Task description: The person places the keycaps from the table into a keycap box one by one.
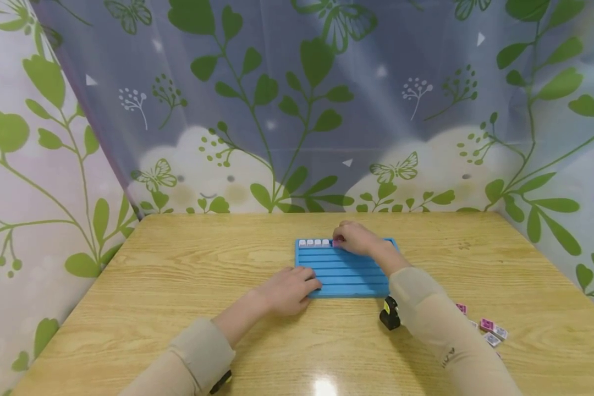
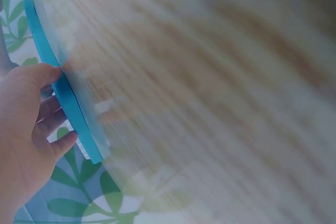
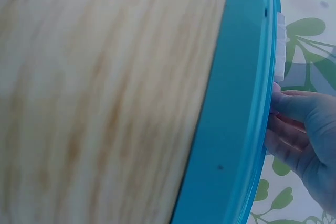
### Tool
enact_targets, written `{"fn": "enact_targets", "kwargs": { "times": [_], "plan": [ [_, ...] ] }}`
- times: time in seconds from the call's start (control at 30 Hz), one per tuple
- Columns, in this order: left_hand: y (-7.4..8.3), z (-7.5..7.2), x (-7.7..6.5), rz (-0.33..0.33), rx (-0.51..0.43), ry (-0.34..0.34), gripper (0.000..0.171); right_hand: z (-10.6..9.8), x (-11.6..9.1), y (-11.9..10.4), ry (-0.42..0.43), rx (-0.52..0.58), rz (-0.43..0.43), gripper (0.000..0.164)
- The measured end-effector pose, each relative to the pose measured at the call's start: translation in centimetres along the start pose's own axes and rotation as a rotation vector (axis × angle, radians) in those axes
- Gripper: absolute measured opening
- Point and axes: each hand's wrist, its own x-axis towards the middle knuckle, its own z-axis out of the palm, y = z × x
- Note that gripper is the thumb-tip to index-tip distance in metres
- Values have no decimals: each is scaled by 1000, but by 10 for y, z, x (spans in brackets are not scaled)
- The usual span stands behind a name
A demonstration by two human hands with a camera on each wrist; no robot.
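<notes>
A blue tray point(image 1: 351, 272) with raised ridges across it lies on the table. Several small white tiles point(image 1: 314, 243) stand in a line at the left of its far row. Just right of them, my right hand point(image 1: 356, 238) pinches a pink tile point(image 1: 336, 243) over that same row; fingers cover most of it. In the right wrist view the thumb and fingertips meet behind the tray's near wall point(image 3: 231, 93). My left hand point(image 1: 289, 289) grips the near left corner, its thumb against the front edge point(image 2: 71, 100) and the other fingers over the inside.
Loose pink and white tiles point(image 1: 487, 324) lie scattered on the wooden table point(image 1: 178, 275), to the right beside my right forearm. A black wrist camera point(image 1: 390, 313) hangs under the right cuff. Behind the table hangs a leaf-patterned curtain point(image 1: 287, 110).
</notes>
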Motion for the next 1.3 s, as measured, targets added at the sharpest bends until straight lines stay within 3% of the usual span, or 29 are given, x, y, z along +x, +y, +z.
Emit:
{"fn": "enact_targets", "kwargs": {
  "times": [0.53, 0.77, 0.97, 1.3],
  "plan": [
    [1, 1, 1, 2, -1, 0, 29, 2, 3, -2, -7, 28, 3, 15],
    [0, 0, 0, 0, -7, -2, 30, -3, -1, -3, -29, 43, 38, 25],
    [1, 0, 0, -9, 0, 5, 29, -14, -12, 1, -49, 63, 58, 30],
    [3, -2, 1, -8, -6, 7, 29, -32, -44, 11, -18, 45, -5, 24]
  ]
}}
